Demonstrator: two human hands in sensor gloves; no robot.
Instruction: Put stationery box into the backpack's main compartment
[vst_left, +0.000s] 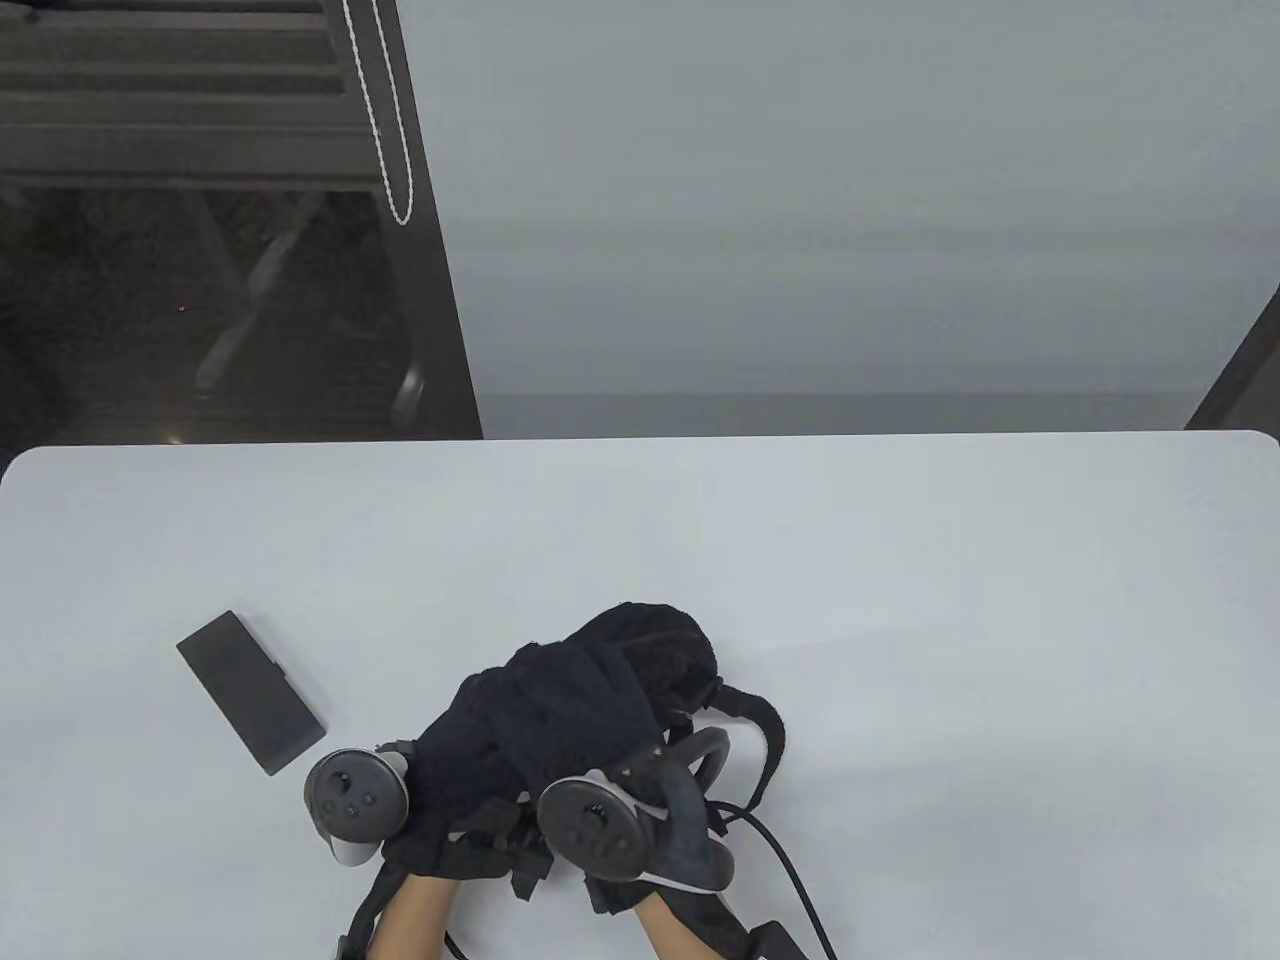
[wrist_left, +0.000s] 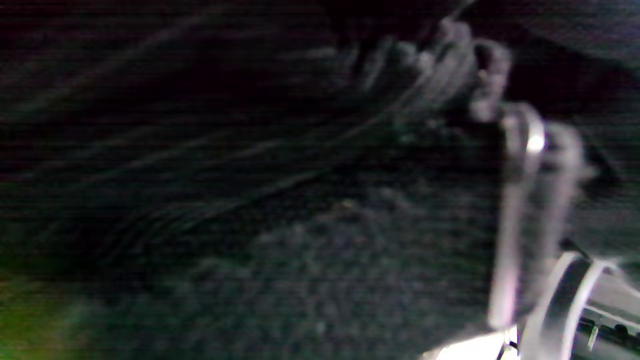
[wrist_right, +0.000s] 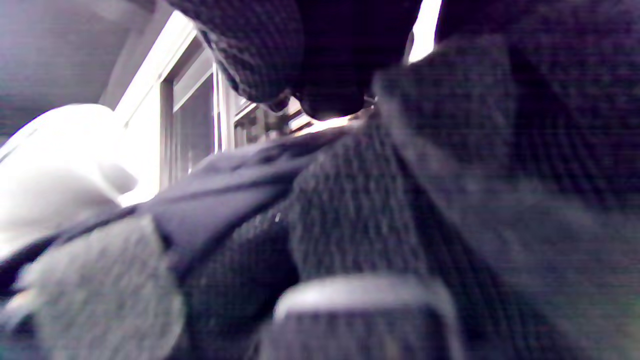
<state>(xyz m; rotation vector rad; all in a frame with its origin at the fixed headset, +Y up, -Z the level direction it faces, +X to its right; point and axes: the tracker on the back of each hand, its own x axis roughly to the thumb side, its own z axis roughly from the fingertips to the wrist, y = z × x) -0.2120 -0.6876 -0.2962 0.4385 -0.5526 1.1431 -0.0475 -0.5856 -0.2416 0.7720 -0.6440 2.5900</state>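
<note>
The black backpack (vst_left: 590, 690) lies crumpled on the white table (vst_left: 900, 600) at the near middle. Its near edge is bunched over both hands. My left hand (vst_left: 425, 800) grips the fabric at the near left, with its fingers buried in it. The left wrist view is dark and shows blurred curled fingers (wrist_left: 440, 50) beside a metal zipper pull (wrist_left: 525, 150). My right hand (vst_left: 560, 780) grips the near right edge, and its gloved fingertips (wrist_right: 325, 95) press into the fabric (wrist_right: 400, 210). The flat black stationery box (vst_left: 250, 692) lies on the table left of the backpack, untouched.
A backpack strap (vst_left: 765, 740) loops out to the right. A black cable (vst_left: 790, 870) runs off toward the near edge. The table's far edge (vst_left: 640, 436) meets a grey wall, with a dark area and a chair base (vst_left: 300, 250) at the far left.
</note>
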